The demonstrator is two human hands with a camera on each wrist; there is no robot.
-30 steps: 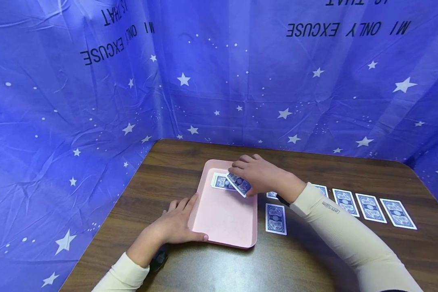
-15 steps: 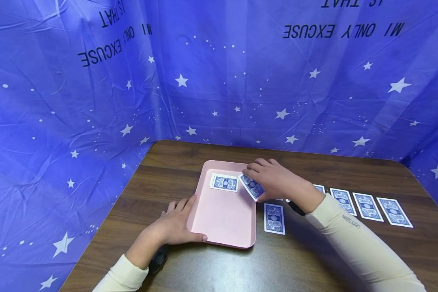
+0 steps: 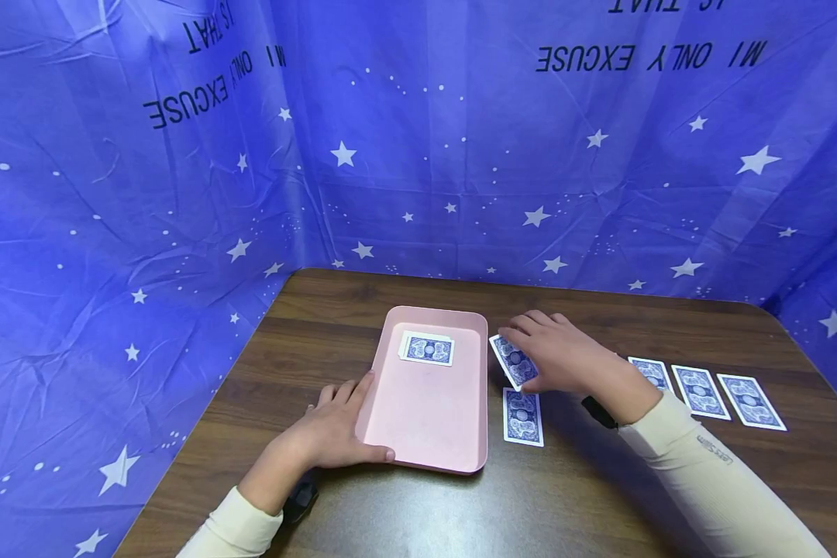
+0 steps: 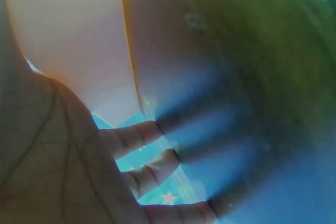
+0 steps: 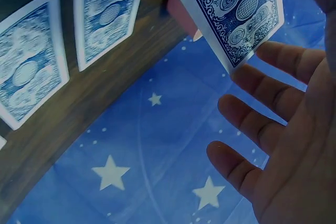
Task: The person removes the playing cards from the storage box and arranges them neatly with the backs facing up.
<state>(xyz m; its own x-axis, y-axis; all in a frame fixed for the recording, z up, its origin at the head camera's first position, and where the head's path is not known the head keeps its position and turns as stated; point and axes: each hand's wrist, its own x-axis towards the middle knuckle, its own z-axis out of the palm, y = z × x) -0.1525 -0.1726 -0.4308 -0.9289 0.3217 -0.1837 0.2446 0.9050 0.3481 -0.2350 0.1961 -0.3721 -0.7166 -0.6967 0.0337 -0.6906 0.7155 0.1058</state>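
Observation:
My left hand (image 3: 338, 434) rests against the near left corner of a pink tray (image 3: 425, 430), its fingers extended along the side and the thumb at the front edge. Inside the tray, near its far end, lies a small face-down stack of playing cards (image 3: 428, 349). My right hand (image 3: 565, 358) holds a blue-backed playing card (image 3: 512, 361) at its edges, just right of the tray. In the right wrist view this card (image 5: 236, 11) is tilted, with the fingertips at its edge. Another face-down card (image 3: 523, 418) lies on the table just below it.
Farther right on the wooden table (image 3: 418, 519), several face-down cards (image 3: 697, 391) lie in a row, partly hidden by my right wrist. A blue curtain (image 3: 460, 194) with white stars hangs behind the table and at its left.
My right hand has moved right with the card, from above the tray to beyond its right edge. The left hand and the tray stay in place.

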